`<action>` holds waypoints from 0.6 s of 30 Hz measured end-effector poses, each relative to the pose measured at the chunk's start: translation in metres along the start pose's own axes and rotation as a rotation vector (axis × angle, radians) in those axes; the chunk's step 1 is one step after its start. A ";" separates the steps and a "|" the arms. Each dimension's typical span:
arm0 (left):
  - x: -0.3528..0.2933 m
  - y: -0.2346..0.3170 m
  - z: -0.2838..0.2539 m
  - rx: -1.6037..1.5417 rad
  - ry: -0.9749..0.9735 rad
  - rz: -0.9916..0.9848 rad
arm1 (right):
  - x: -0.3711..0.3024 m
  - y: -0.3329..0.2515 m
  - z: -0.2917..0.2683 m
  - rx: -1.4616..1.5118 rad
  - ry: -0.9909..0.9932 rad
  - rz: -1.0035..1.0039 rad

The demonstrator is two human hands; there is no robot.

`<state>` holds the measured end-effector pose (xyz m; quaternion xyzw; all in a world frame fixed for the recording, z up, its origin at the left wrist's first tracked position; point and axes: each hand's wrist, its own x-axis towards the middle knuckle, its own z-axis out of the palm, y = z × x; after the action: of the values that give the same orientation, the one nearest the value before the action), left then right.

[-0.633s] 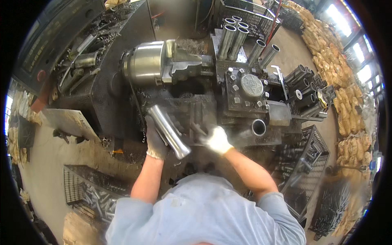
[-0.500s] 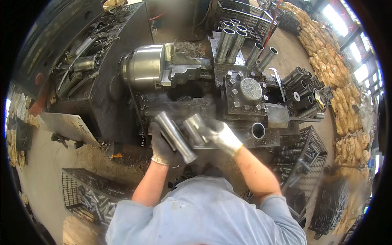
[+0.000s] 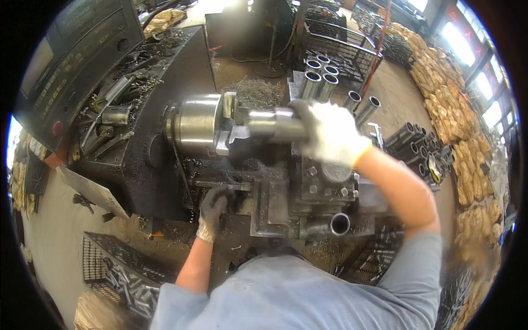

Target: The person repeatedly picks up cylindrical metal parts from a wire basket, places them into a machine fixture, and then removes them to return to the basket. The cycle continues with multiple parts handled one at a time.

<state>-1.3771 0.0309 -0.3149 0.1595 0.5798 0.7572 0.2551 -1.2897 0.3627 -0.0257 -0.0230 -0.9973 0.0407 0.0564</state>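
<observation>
My right hand (image 3: 333, 132), in a white glove, is wrapped around a shiny metal tube (image 3: 283, 125). The tube lies level, its left end at the jaws (image 3: 234, 124) of the lathe chuck (image 3: 198, 126); whether the jaws grip it I cannot tell. Lower down, my left hand (image 3: 213, 206) wears a glove with dark, stained fingers. Those fingers are curled by a horizontal bar (image 3: 231, 185) at the front of the lathe; what they hold is hidden. Below and right of my right hand sits the bolted tool post (image 3: 324, 187).
Several tubes stand upright (image 3: 311, 82) behind the tool post, and more are stacked (image 3: 412, 148) at the right beside a caliper (image 3: 376, 135). One tube (image 3: 340, 224) lies at the lathe's front. A crate of metal parts (image 3: 104, 264) is at lower left. Wrapped bundles (image 3: 440, 93) line the right side.
My right hand has carried a tube up and forward to the chuck. My left hand has let go of the flanged tube and moved down to the lathe's front. The view has shifted.
</observation>
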 end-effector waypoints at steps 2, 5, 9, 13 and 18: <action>-0.026 -0.029 -0.034 0.180 0.187 -0.119 | 0.042 0.047 0.021 -0.360 -0.084 -0.025; -0.084 -0.062 -0.068 0.105 0.430 -0.253 | 0.084 0.095 0.074 -0.525 -0.313 -0.135; -0.153 -0.077 -0.100 -0.129 0.738 -0.402 | 0.106 0.095 0.134 0.069 -0.476 -0.015; -0.157 -0.065 -0.142 -0.134 1.028 -0.258 | 0.108 0.080 0.143 0.046 -0.479 0.030; -0.135 -0.026 -0.174 -0.370 1.170 -0.066 | 0.109 0.098 0.126 0.199 -0.523 -0.017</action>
<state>-1.3549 -0.1797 -0.3807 -0.3473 0.4873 0.7990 -0.0588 -1.4087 0.4557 -0.1467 0.0022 -0.9693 0.1426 -0.2004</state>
